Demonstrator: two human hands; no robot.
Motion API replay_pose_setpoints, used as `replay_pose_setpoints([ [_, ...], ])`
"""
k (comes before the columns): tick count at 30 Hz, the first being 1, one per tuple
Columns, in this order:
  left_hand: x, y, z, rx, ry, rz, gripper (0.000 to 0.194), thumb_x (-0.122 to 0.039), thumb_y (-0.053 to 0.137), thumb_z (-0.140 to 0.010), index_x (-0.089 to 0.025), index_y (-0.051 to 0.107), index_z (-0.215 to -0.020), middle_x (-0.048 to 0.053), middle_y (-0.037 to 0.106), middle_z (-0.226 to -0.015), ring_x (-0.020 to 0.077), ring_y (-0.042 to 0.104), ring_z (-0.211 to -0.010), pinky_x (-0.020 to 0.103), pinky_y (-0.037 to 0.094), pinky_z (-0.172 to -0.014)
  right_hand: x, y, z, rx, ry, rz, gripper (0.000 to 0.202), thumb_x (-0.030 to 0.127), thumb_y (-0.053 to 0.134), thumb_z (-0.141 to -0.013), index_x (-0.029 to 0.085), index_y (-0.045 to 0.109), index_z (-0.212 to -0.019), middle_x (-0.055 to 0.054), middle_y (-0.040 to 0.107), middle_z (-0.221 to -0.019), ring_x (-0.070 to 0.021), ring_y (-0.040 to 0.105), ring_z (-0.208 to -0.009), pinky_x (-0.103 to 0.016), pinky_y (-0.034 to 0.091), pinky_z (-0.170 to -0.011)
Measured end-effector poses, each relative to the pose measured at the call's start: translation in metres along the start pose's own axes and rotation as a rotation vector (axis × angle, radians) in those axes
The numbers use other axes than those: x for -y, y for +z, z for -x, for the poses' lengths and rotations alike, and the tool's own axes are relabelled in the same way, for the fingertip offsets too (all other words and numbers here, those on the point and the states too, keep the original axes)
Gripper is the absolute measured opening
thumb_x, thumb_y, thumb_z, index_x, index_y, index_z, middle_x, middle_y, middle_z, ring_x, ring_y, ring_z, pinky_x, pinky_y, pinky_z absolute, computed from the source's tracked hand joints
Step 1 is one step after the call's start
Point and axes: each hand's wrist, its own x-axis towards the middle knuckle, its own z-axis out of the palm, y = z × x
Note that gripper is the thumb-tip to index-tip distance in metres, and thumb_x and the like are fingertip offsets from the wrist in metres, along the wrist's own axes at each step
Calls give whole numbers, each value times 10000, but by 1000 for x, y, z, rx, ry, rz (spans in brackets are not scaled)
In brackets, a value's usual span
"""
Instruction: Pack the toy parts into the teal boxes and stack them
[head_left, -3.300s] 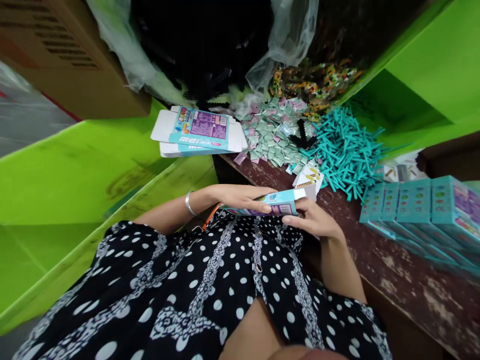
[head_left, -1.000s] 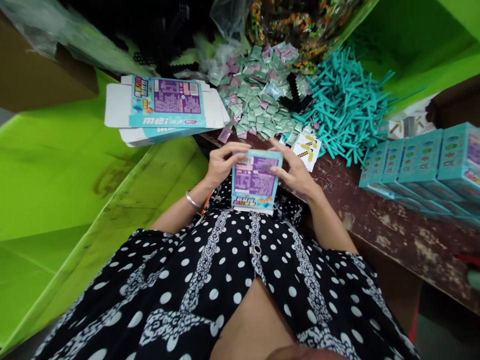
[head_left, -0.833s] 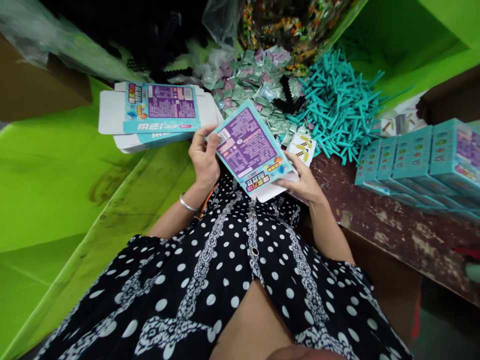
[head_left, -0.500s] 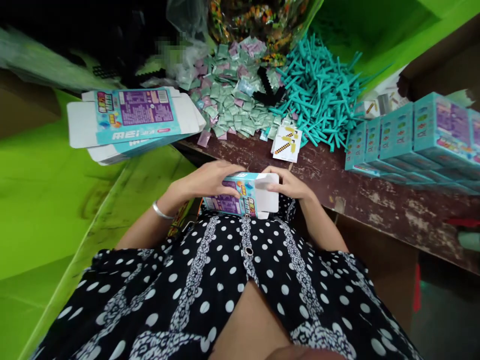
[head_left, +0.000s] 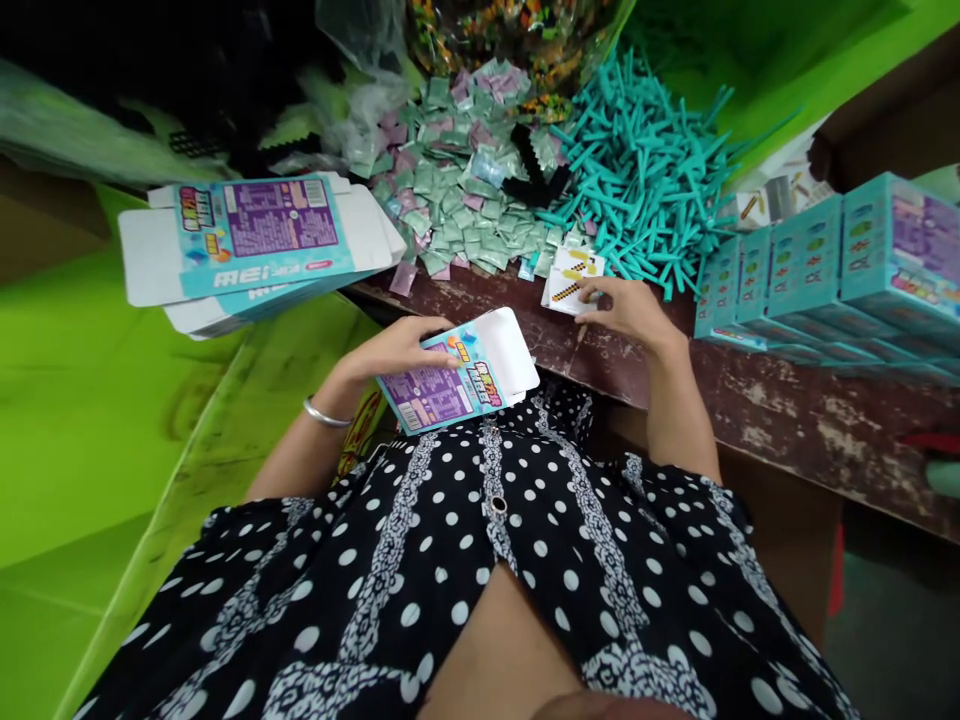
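Observation:
My left hand (head_left: 405, 350) grips a blue and purple box (head_left: 457, 375) in front of my lap, its white flap standing open toward the right. Over the table edge, my right hand (head_left: 619, 308) has its thumb and fingers at the right side of a small stack of white cards (head_left: 568, 283) printed with a yellow pickaxe. The fingers are slightly parted and touch or nearly touch the cards; whether they pinch one cannot be made out. Behind the cards lie a heap of turquoise sticks (head_left: 645, 170) and a pile of small green and pink packets (head_left: 480, 225).
Flat unfolded boxes (head_left: 262, 235) are stacked at the left. Rows of closed blue boxes (head_left: 806, 260) stand on the worn brown table (head_left: 787, 410) at the right. A clear bag of orange and green pieces (head_left: 510, 45) sits at the back, with black plastic parts (head_left: 534, 175) before it.
My right hand has let go of the box flap and moved up and right to the cards. The box in my left hand has tilted, its flap end now higher.

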Motion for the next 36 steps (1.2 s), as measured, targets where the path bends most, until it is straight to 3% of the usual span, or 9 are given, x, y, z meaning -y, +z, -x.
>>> replay_pose_setpoints([
  [4, 1, -2, -5, -50, 11, 71, 483, -632, 858, -805, -219, 841, -1054, 63, 859, -1063, 271, 788, -954, 348, 589, -863, -6, -6, -4, 15, -56, -119, 298, 466, 951, -836, 278, 795, -1007, -75, 831, -1326, -373, 773, -1187, -530, 587, -1059],
  [9, 7, 0, -7, -78, 6, 92, 475, -627, 884, -780, -220, 841, -1021, 67, 862, -1044, 270, 788, -929, 340, 584, -824, -2, 4, -2, -3, -65, -5, 537, 441, 1017, -765, 284, 755, -1207, -121, 772, -1384, -438, 706, -1282, -619, 573, -1096],
  [12, 11, 0, -5, -86, 7, 91, 498, -643, 878, -786, -215, 839, -1037, 67, 865, -1059, 276, 789, -944, 339, 587, -827, -1, 11, -2, -57, -73, 79, 509, 377, 990, -797, 273, 730, -1223, -147, 750, -1394, -450, 672, -1318, -621, 566, -1092],
  [17, 9, 0, -5, -94, -8, 99, 546, -678, 870, -784, -200, 828, -1046, 66, 855, -1045, 271, 779, -934, 334, 579, -832, -12, 12, -15, -136, -22, 79, 446, 317, 957, -798, 245, 728, -1175, -153, 770, -1320, -432, 684, -1258, -589, 556, -1074],
  [25, 6, 0, -3, -125, 16, 116, 478, -629, 863, -778, -204, 810, -990, 71, 851, -1009, 262, 765, -904, 335, 576, -821, -26, 0, -28, -65, -35, -77, 496, 515, 1000, -728, 263, 746, -1072, -132, 766, -1217, -395, 662, -1153, -547, 578, -976],
  [29, 8, -1, -3, -135, 13, 129, 477, -632, 868, -768, -206, 810, -975, 68, 845, -984, 261, 762, -885, 343, 583, -823, -23, -6, -25, -67, 20, -146, 507, 500, 999, -689, 251, 778, -1071, -133, 793, -1252, -357, 692, -1059, -506, 593, -912],
  [34, 10, -1, -4, -136, 22, 144, 489, -652, 878, -772, -212, 808, -974, 66, 846, -984, 258, 767, -878, 337, 593, -803, -17, -10, -19, -57, 29, -224, 315, 504, 853, -818, 264, 845, -1022, -90, 858, -1219, -366, 766, -1075, -519, 596, -983],
  [36, 10, 0, -4, -145, 23, 154, 492, -650, 881, -770, -209, 809, -975, 68, 849, -984, 258, 767, -876, 338, 596, -803, -16, -12, -17, -133, 45, -197, 291, 535, 761, -895, 264, 847, -952, -87, 871, -1122, -382, 778, -1082, -543, 589, -1019],
])
